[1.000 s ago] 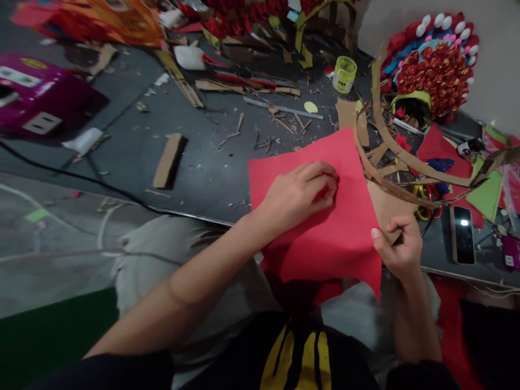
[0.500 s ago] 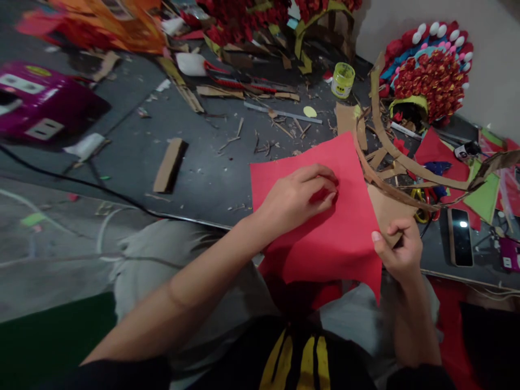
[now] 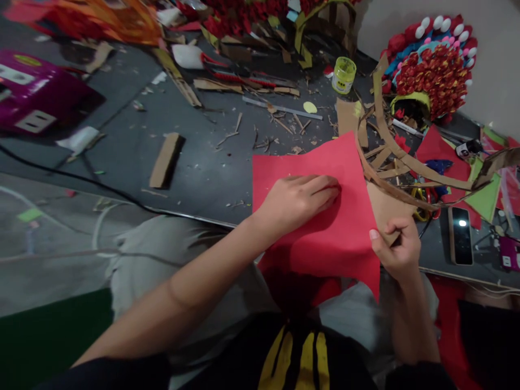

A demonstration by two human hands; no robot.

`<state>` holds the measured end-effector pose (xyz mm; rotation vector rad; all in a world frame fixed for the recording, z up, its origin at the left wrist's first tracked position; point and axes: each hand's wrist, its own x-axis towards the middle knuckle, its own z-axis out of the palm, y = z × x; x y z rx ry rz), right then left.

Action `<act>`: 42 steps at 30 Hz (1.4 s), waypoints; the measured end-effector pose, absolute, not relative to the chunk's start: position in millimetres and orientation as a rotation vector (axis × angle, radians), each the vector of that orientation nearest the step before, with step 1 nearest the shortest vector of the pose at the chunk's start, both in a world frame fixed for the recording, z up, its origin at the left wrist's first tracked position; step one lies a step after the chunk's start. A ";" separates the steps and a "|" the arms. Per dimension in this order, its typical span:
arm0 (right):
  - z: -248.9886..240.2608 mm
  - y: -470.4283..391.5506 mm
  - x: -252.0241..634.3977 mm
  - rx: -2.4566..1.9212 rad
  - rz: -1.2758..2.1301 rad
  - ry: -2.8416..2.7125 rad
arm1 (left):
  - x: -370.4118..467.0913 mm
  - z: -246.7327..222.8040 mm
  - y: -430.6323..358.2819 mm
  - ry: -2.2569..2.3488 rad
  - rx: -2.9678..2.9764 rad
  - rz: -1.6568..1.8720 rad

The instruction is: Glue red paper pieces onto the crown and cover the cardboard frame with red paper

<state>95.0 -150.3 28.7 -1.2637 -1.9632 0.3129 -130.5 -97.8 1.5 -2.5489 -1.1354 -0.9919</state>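
A large red sheet [image 3: 349, 227], paper-like, lies partly on the dark table and droops over its front edge toward my lap. My left hand [image 3: 294, 200] rests on top of it, fingers close together and slightly bent, the thumb hidden. At the sheet's right edge, my right hand [image 3: 398, 246] is closed with its thumb on the red border and the index finger curled. Beneath the sheet, a piece of brown cardboard [image 3: 388, 208] shows beside that hand. A curved cardboard frame [image 3: 400, 160] stands just beyond the sheet's right side.
A small cardboard strip [image 3: 164, 161] and a purple device [image 3: 40, 97] sit to the left. Farther back are a yellow-green jar [image 3: 343, 77] and scattered scraps. A decorated red headdress-like piece [image 3: 434, 73] stands back right. Scissors [image 3: 420, 203] and a phone [image 3: 461, 236] lie right.
My left hand's fingers have lowered and straightened somewhat, now lying closer against the red sheet. The right hand keeps its place at the edge. The view has shifted slightly.
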 end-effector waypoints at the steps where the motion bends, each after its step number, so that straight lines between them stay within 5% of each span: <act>1: 28.6 -150.2 94.2 -1.256 0.316 -1.967 | -129.9 0.5 -97.9 -1.159 -2.534 -0.976; 12: 26.7 -149.3 93.2 -1.235 0.323 -1.992 | -128.5 -5.2 -93.3 -1.294 -2.553 -0.964; 28: 24.1 -149.2 94.8 -1.247 0.319 -1.957 | -125.2 -9.9 -87.6 -1.500 -2.674 -1.511; 42: 24.8 -148.5 94.4 -1.228 0.297 -1.976 | -137.0 -9.8 -87.8 -1.192 -2.752 -1.278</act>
